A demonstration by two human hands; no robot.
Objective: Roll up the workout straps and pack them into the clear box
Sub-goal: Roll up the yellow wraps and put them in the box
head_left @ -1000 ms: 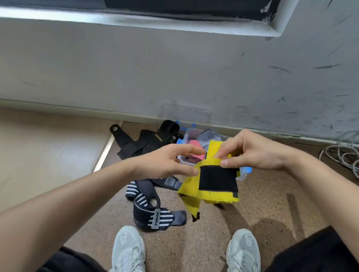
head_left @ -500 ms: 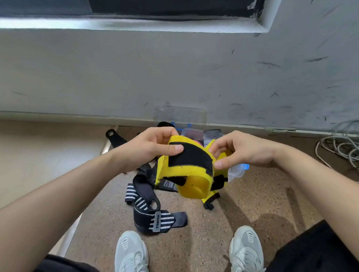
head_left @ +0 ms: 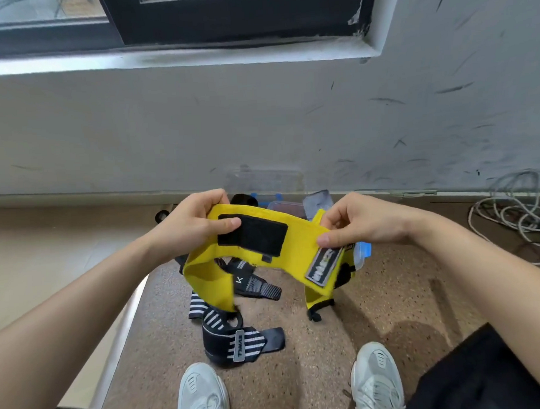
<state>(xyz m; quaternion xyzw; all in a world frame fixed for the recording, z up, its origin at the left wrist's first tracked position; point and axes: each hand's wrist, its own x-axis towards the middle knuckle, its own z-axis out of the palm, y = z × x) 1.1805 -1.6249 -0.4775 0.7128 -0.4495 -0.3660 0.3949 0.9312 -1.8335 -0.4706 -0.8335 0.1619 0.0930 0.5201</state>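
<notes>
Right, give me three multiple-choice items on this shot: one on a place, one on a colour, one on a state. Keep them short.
1. The striped strap lies: A on the floor ahead of the shoes; B on a chair; C on a hook.
2. The held strap is mostly: A red; B yellow; C green.
3. The held strap is: A rolled tight; B spread out between left grip and right grip; C knotted.

Answers:
1 A, it rests on the floor just beyond the toes.
2 B, it is yellow fabric with a black patch.
3 B, each grip pinches one part and the band spans the gap unrolled.
</notes>
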